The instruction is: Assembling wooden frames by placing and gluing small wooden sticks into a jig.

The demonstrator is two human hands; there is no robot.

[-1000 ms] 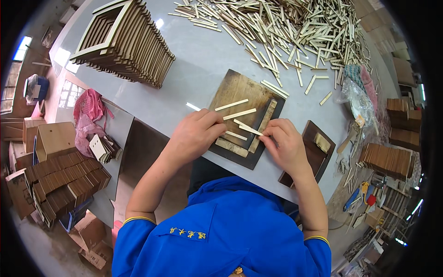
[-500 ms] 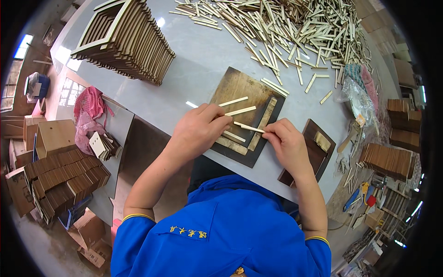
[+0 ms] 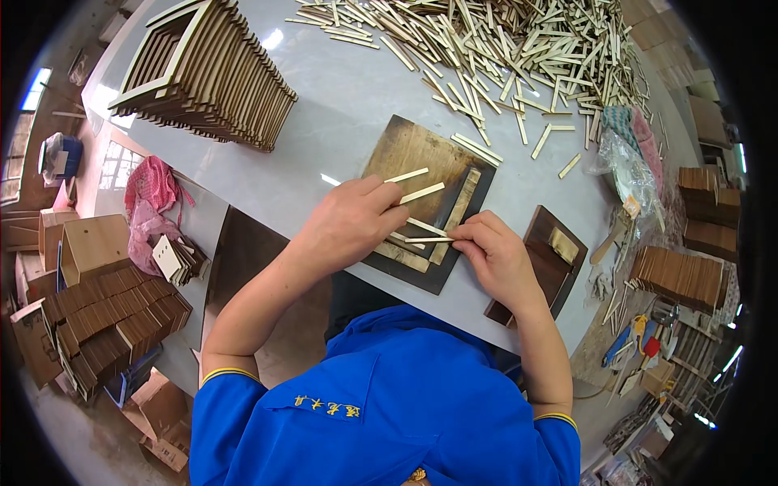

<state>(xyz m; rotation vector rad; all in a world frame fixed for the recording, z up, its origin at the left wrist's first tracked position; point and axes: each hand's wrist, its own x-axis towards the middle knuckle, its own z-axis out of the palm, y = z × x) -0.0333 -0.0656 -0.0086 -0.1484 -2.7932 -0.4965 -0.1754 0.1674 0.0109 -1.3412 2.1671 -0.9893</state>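
My left hand (image 3: pixel 350 220) is closed around thin wooden strips, and two pale ends, one of them a wooden strip (image 3: pixel 423 193), stick out past its fingers. My right hand (image 3: pixel 498 255) pinches the end of another narrow strip (image 3: pixel 426 240), which points left towards my left hand. One more strip (image 3: pixel 425 228) slants between the two hands; what holds it is unclear. Both hands are over a dark square board (image 3: pixel 425 279) with raised wooden bars, such as the right bar (image 3: pixel 459 202), forming a corner. Two loose strips (image 3: pixel 476 151) lie at the board's far edge.
A large heap of wooden strips (image 3: pixel 519 57) covers the far table. Stacked wooden frames (image 3: pixel 219 77) stand at far left. A dark board with a block (image 3: pixel 543 263) lies right of my right hand, near a plastic bag (image 3: pixel 628 178). A pink cloth (image 3: pixel 154 202) is at left.
My right hand has shifted slightly left and down, and the strip in it now lies nearly level. My left hand stays closed at almost the same place. The whole view has shifted a little.
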